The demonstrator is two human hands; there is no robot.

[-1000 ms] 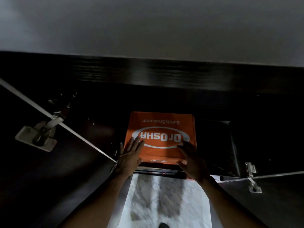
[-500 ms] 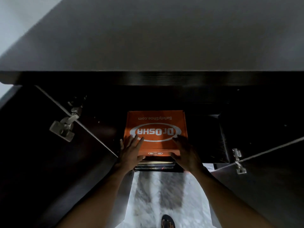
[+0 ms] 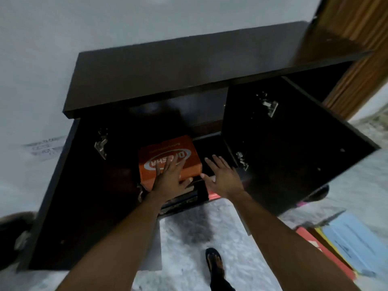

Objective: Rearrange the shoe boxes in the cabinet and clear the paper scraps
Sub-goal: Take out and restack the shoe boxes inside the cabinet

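Inside the dark cabinet [image 3: 189,66], between its left door [image 3: 84,196] and right door [image 3: 294,154], both swung open, we locate the orange shoe box [image 3: 168,156]. It lies flat near the front edge, on darker items that we cannot identify. Its lid carries a white oval logo that faces us upside down. We read "Dr" and "SHA"; the middle is covered and blurred. A small line of print at 12 o'clock of the oval is illegible.

Our left hand [image 3: 170,177] lies flat on the lid over the oval's lower part, fingers straight and spread, grasping nothing. Our right hand [image 3: 222,175] is released likewise, fingers spread, over the dark space at 3 o'clock of the box. We cannot tell whether it touches anything.

On the pale floor, a sandalled foot [image 3: 214,261] shows at 6 o'clock. At 4 o'clock lies a blue sheet [image 3: 352,244] over yellow and red ones.
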